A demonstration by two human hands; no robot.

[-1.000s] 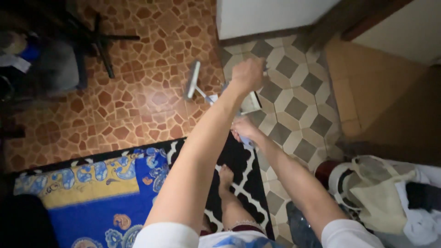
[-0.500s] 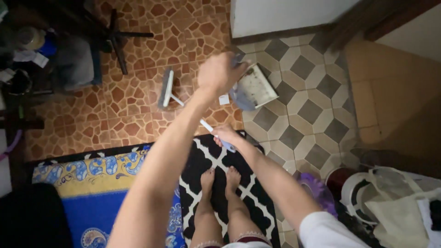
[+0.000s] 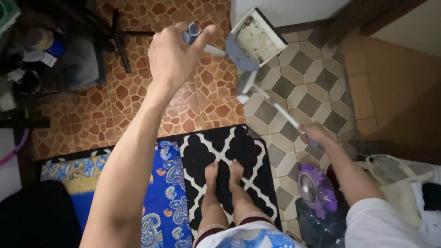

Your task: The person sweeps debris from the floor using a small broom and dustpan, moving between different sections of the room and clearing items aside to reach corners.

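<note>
While the left hand (image 3: 172, 57) is closing its fingers around the dustpan's handle, the dustpan (image 3: 257, 39) is hanging raised above the tiled floor (image 3: 317, 98), its dirty tray tilted toward the white wall. Below it, bare feet are standing on a black-and-white mat (image 3: 206, 149) beside a blue rug (image 3: 158, 183). Further right, the right hand (image 3: 314, 134) is gripping a small broom (image 3: 271, 102) by its long handle, brush end touching the dustpan's underside. A purple fan (image 3: 317, 188) is sitting near that arm.

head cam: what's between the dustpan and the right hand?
In the head view, only the small broom: its head sits just below the dustpan and its pale handle runs down to the right hand, over grey-patterned floor tiles.
</note>
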